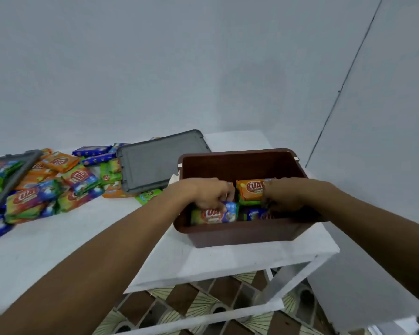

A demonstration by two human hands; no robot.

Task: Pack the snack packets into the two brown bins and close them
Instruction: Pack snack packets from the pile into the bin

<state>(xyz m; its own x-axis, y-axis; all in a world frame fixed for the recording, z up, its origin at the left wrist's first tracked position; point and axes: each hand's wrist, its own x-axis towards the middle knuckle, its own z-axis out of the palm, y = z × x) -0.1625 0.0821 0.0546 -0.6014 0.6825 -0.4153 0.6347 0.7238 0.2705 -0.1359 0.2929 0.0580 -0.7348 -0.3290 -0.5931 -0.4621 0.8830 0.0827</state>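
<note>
A brown bin (242,234) stands open near the right end of the white table (58,247). Both my hands reach down inside it. My left hand (207,193) grips the top edge of a green and blue snack packet (212,215) at the bin's near left. My right hand (279,195) has curled fingers on a dark blue packet (253,213) next to an orange packet (249,188); the grip itself is partly hidden. A pile of loose snack packets (46,187) lies on the table's left.
A grey lid (160,160) lies flat just behind and left of the bin. Another grey lid (7,180) leans over the packet pile at the far left edge. The table's right edge is close to the bin, with patterned floor below and a wall behind.
</note>
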